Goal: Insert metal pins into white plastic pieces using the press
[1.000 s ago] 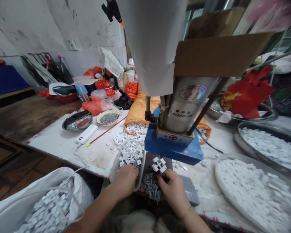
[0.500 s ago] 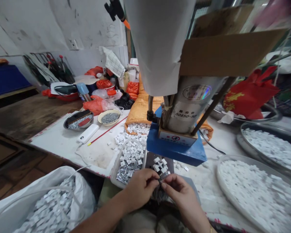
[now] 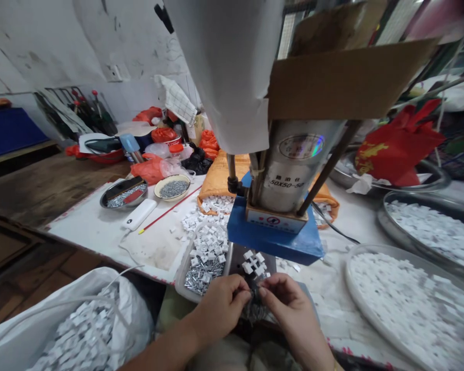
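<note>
My left hand [image 3: 221,307] and my right hand [image 3: 288,304] meet fingertip to fingertip at the table's near edge, pinching small parts between them; what exactly they hold is too small to tell. Just beyond the fingers, several white plastic pieces [image 3: 254,262] lie on the metal plate under the blue press base [image 3: 271,238]. A heap of small metal screws [image 3: 255,310] lies under the hands. Left of my left hand a clear tray [image 3: 185,264] holds white pieces and metal parts.
The press cylinder [image 3: 294,165] rises ahead under a cardboard cover [image 3: 344,77]. Round trays of white pieces [image 3: 406,304] stand at right. A bag of finished parts [image 3: 77,330] sits lower left. A bowl of screws [image 3: 172,186], a power bank [image 3: 139,214] and an orange sack [image 3: 220,175] lie farther back.
Both hands left the screw heap and tray edge and came together at the fingertips in front of the press plate. They have since stayed pinched together.
</note>
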Demonstrator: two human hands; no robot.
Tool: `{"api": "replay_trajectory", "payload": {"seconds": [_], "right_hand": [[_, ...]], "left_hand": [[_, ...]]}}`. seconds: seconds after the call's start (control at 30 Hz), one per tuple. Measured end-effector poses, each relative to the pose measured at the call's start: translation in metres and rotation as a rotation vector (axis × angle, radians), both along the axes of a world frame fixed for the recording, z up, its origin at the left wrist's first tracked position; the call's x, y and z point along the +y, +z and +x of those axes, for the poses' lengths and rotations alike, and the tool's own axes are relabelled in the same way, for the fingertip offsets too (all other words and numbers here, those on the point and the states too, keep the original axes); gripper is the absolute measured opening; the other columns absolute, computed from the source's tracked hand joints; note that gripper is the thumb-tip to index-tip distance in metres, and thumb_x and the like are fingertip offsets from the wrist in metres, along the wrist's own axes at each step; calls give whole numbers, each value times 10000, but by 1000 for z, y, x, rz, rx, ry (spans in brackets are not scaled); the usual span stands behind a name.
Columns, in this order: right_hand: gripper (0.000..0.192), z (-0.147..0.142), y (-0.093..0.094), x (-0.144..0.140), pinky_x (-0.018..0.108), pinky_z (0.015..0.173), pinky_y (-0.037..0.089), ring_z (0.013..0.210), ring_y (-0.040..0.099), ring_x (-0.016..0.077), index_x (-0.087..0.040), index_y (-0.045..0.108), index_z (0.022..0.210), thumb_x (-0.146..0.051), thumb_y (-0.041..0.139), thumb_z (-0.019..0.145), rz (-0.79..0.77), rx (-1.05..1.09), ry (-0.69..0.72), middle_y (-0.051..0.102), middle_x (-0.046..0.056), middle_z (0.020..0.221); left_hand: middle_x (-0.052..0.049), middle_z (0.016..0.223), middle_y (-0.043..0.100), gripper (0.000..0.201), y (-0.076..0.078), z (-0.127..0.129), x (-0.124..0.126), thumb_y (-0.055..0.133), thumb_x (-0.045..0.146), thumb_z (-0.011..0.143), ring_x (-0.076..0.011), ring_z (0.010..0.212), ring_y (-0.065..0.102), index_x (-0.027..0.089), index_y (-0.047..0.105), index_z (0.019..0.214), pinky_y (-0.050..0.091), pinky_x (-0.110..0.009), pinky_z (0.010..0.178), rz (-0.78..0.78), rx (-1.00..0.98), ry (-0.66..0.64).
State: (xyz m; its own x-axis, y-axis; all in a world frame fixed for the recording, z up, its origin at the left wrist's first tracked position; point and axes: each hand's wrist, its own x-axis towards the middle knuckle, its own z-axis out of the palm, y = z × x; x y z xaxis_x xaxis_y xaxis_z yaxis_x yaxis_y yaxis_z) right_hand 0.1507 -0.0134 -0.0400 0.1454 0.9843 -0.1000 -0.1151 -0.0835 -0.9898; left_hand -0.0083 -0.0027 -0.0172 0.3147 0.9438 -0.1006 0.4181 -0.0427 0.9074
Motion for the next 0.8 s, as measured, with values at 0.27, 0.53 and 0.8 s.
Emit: {"api": "replay_trajectory", "payload": {"seconds": [0.27,0.53,0.8], "right_hand": [[261,-6,-6,-6,249,558,478,628,590,161,-201,613,726,-355,782,598,-17,51,73,641,6,662],[273,-10,0,-6,240,523,443,588,542,141,-191,604,692,-367,784,586,-49,62,100,610,-2,639],[249,-9,-5,-7,218,511,445,563,543,126,-201,619,696,-356,786,594,-54,116,143,592,-25,624]], "left_hand": [[45,595,506,131,4,4,4,490,155,813,-101,575,470,171,545,695,358,-192,564,61,-133,92],[21,651,561,127,4,5,1,491,142,814,-117,635,512,165,572,719,381,-206,606,118,-136,131],[35,584,509,69,-7,11,0,588,189,756,-92,547,458,143,582,703,342,-188,514,-114,-326,139]]}}
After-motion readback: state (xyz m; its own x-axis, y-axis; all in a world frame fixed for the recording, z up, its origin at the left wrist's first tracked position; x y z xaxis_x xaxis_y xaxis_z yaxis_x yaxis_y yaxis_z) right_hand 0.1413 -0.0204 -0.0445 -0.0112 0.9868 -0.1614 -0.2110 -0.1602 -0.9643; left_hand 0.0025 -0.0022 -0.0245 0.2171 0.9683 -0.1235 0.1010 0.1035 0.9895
